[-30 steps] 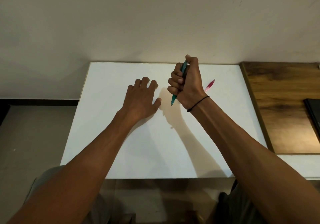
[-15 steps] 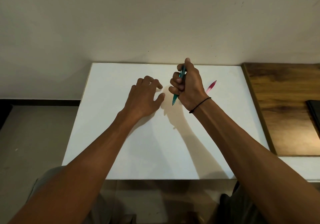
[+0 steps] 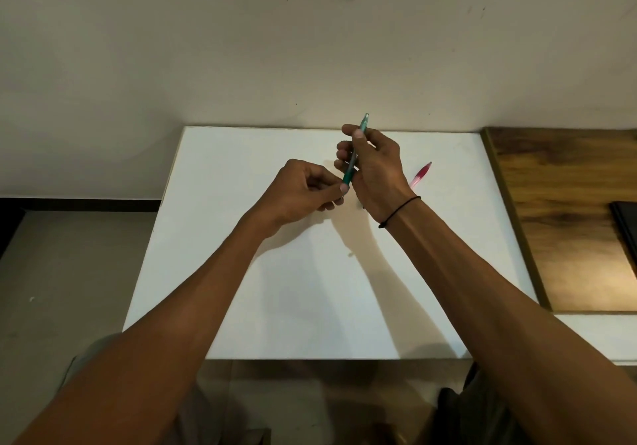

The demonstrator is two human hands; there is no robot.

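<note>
Above the far half of a white table (image 3: 241,169), grips a green pen (image 3: 350,169) in the right hand (image 3: 375,169), with fingers and thumb curled round the barrel, and pinches its lower end between thumb and fingertips of the left hand (image 3: 300,189); holds the pen tilted, top end toward the wall, clear of the tabletop. Wears a thin black band (image 3: 400,210) on the right wrist. Has a pink pen (image 3: 421,174) lying flat on the table just right of that hand, near a wooden surface (image 3: 568,210) with a dark flat object (image 3: 625,224) at its right edge
</note>
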